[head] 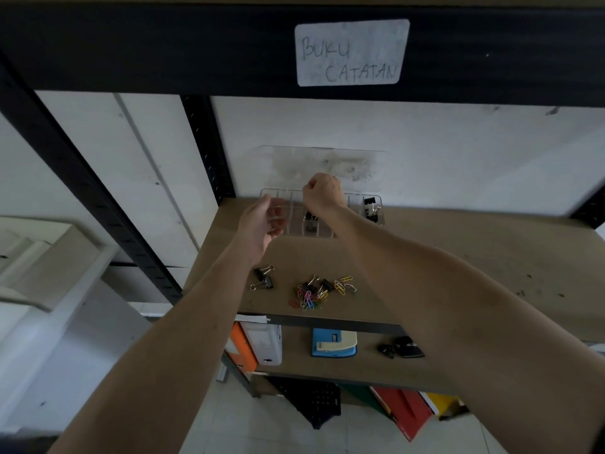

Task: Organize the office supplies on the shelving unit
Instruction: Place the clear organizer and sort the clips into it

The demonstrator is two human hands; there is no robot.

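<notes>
Head view: right hand (322, 193) curled over the clear box (355, 209), fingertips bunched as if pinching something small; contents of the pinch not visible. Left hand (262, 226) relaxed and empty, just left of that grip, touching the box's left end or close to it. Below the grip, toward the shelf (458, 257) front: two black binder clips (263, 278), then a loose pile of coloured paper clips (319, 291). Likely light, stiff, slippery wire; best pinched singly. Box thin, glossy, divided; probably slides easily.

Left hand (262, 224) relaxed, right hand (322, 194) fisted.
</notes>
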